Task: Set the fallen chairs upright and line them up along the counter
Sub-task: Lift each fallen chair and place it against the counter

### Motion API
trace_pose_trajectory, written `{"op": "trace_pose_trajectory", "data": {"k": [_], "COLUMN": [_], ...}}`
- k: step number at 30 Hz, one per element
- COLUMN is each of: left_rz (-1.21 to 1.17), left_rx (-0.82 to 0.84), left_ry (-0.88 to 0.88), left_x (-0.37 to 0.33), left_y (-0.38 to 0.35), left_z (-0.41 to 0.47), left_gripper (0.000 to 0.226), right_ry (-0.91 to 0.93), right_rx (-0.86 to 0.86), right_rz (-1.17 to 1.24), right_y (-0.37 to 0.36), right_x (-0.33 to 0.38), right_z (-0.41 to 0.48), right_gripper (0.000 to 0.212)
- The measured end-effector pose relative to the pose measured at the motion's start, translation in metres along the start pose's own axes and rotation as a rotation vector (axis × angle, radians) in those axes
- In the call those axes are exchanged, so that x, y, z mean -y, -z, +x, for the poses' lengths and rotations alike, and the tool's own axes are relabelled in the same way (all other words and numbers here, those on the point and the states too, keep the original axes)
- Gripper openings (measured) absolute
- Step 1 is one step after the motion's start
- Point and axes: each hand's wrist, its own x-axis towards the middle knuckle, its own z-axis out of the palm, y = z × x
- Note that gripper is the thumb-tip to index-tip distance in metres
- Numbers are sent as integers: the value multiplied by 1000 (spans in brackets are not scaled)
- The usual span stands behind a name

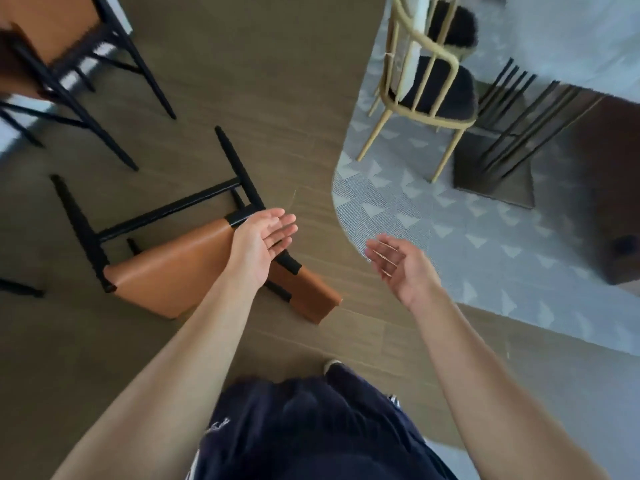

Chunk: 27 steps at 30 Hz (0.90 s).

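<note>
A fallen chair (pixel 166 271) with a tan leather seat and black metal legs lies on its side on the wood floor, legs pointing up and left. My left hand (pixel 263 239) hovers over its upper black frame, palm up, fingers straight, holding nothing. My right hand (pixel 398 263) is open in the air to the right of the chair, apart from it. A second tan chair (pixel 52 32) with black legs stands at the top left, beside what seems to be a white counter edge (pixel 14 116).
A grey patterned rug (pixel 467 244) covers the right side. On it stands a gold-framed chair (pixel 426 84) with a black cushion and a table base of black rods (pixel 512 133). My dark shorts and one shoe (pixel 332 365) show at the bottom.
</note>
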Motion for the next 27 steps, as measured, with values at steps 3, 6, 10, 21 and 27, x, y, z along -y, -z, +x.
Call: {"op": "trace_pose_trajectory", "data": {"k": [3, 6, 10, 21, 27], "left_rz": [-118, -188, -250, -311, -415], "left_rx": [-96, -153, -219, -313, -375], "left_ry": [-5, -30, -61, -55, -83], "left_x": [19, 28, 30, 52, 55], "left_y": [-13, -26, -30, -3, -3], "left_z": [-8, -18, -34, -63, -73], "left_gripper": [23, 23, 20, 23, 24], "right_ry": [-39, -82, -146, -183, -183], "right_rx": [104, 180, 225, 313, 384], "right_rz": [-140, -219, -267, -341, -415], "right_y": [6, 8, 8, -12, -34], "right_x": [19, 27, 20, 7, 6], "right_z": [18, 33, 43, 45, 49], "right_gripper": [17, 20, 19, 21, 21]}}
